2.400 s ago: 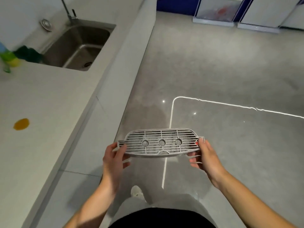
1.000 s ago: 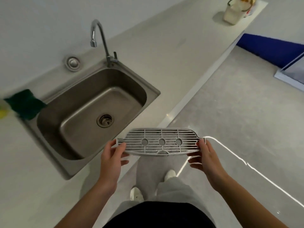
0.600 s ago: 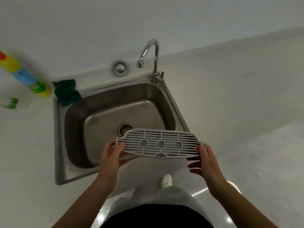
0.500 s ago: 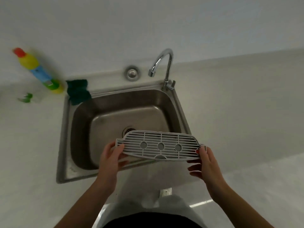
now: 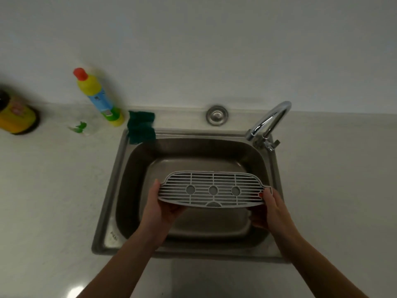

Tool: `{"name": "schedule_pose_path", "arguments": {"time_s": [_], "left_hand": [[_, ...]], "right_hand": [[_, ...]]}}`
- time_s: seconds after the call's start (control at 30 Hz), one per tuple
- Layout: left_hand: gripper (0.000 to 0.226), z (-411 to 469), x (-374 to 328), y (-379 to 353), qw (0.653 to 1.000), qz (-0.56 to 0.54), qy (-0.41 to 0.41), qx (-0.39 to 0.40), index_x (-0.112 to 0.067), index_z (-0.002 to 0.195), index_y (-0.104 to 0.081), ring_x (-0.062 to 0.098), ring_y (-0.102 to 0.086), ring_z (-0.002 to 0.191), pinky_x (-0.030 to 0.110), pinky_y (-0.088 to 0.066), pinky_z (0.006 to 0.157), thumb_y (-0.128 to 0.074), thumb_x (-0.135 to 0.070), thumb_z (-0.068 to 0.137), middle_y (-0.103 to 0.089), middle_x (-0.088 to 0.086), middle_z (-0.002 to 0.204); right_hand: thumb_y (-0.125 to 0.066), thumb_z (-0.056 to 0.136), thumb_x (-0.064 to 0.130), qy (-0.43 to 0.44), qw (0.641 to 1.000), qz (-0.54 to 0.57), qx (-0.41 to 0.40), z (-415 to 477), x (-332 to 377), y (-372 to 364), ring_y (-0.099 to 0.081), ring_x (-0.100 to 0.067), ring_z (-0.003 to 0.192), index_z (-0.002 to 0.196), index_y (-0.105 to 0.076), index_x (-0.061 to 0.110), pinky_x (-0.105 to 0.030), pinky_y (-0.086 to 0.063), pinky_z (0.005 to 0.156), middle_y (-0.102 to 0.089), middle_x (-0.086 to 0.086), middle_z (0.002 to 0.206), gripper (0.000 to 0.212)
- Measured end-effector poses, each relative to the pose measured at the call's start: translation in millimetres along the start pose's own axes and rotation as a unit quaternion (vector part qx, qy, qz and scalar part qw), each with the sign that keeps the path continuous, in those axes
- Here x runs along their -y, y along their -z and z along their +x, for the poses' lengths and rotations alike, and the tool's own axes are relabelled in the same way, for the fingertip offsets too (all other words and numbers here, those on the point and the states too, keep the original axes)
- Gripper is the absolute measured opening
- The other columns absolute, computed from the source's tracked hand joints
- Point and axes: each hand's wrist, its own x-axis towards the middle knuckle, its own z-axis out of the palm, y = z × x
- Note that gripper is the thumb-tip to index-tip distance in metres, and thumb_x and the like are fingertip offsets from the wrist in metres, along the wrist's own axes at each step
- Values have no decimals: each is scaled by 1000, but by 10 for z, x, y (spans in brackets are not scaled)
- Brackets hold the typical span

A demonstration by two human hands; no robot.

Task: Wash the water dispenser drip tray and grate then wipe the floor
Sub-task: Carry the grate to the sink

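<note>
Hands: left (image 5: 160, 208), right (image 5: 271, 208) clamped on grate (image 5: 211, 189) ends | sink (image 5: 111, 190) drain hidden

Pale countertop (image 5: 53, 190) meets plain white wall (image 5: 193, 50).

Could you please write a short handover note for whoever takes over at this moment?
Left hand and right hand each grip one end of the grate, held level above the sink basin.
Faucet at the back right shows no water running. Green sponge lies on the sink's back left corner, detergent bottle beside it.
Done: grate brought to the sink.
Left: wash grate and drip tray, not separately visible; wipe floor.
</note>
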Motion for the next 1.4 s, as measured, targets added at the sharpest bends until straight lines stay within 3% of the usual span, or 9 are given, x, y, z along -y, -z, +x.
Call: {"name": "schedule_pose_path", "arguments": {"time_s": [0.1,0.2,0.27,0.33,0.43,0.57,0.87,1.13,1.4], "left_hand": [[56,196,-82,-34,999,-14,-3,-34,-17,108,-80,31,-73,109,43,-59,82,-38,-55,104,-74,19,120],[53,375,-131,-45,998,-11,-2,-54,-15,116,-74,33,-72,110,46,-59,84,-40,-54,103,-75,19,120],[53,481,-159,-45,998,-10,4,-59,-14,120,-71,35,-69,115,47,-57,87,-41,-54,102,-74,19,121],[54,577,-180,-42,998,-7,6,-62,-13,122,-70,34,-69,114,45,-57,84,-41,-54,102,-74,19,121],[55,669,-196,-31,998,-4,4,-60,-11,124,-69,33,-71,112,42,-61,78,-41,-53,102,-74,19,120],[57,702,-183,11,999,2,4,-54,-12,124,-69,30,-73,108,36,-63,71,-41,-55,101,-75,18,120],[57,698,-150,30,999,15,1,-46,-9,124,-69,30,-73,109,38,-61,74,-38,-53,104,-75,18,118],[59,641,-37,-5,999,-1,7,-42,-10,125,-68,32,-72,110,44,-58,85,-37,-55,104,-74,19,120],[59,629,-7,36,998,-26,11,-50,-11,123,-70,34,-69,114,47,-57,88,-35,-55,104,-74,20,121]], "right_hand": [[-39,104,57,-8,998,-54,22,142,166,-66,-77,-15,80,98,-62,59,-25,-60,59,-77,5,95,24],[-45,103,54,9,984,-175,26,283,319,-22,-72,-16,85,130,-50,52,-29,-57,69,-70,6,105,28],[-54,99,53,95,935,-339,-36,344,401,29,-62,-10,90,145,-36,44,-30,-51,79,-57,12,107,50],[-57,94,52,209,872,-436,-79,311,514,-72,-55,-7,93,140,-41,39,-30,-49,82,-47,16,111,51],[-47,93,58,303,816,-491,39,240,695,-463,-55,-1,93,126,-51,40,-24,-49,81,-57,19,112,38],[-46,97,61,335,744,-560,145,319,773,-892,-67,-16,104,134,-49,39,-38,-56,86,-69,6,122,43],[-45,97,66,331,676,-618,227,549,872,-970,-66,-23,96,112,-56,32,-38,-50,79,-70,1,109,39],[-40,103,57,386,581,-682,221,526,998,-925,-69,-23,97,119,-56,31,-40,-56,78,-70,3,113,35],[-41,104,54,434,573,-670,188,338,1091,-782,-66,-20,86,127,-56,25,-40,-58,74,-66,0,106,40]]}}
